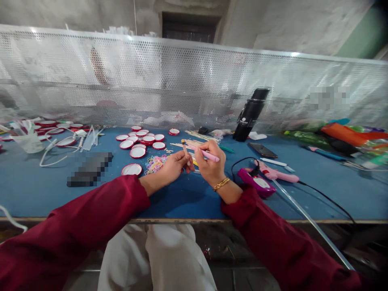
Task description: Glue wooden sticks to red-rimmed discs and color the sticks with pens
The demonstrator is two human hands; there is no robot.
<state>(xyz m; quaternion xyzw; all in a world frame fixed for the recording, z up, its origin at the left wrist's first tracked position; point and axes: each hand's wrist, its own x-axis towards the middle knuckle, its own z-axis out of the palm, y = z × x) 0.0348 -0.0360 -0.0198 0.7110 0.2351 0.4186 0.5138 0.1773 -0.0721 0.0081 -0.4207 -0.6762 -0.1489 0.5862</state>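
Observation:
My left hand (176,165) is closed around a thin wooden stick (185,150) with a dark and yellow tip, held upright above the table. Close against it, my right hand (212,163) grips a pink pen (209,155), its front end pointing at the stick. Under and beside my left hand lies a heap of small coloured rubber bands (155,163). Behind both hands several pale wooden sticks (194,142) are spread out. To the left sit several red-rimmed lids (138,151) with white insides.
A pink glue gun (280,174) with a clear glue stick and a purple device (257,182) lie right of my arm. Further back are a black bottle (251,115) and a phone (263,150). At left stand a plastic cup (28,142) and a dark object (90,169). Perforated metal mesh (194,81) backs the table.

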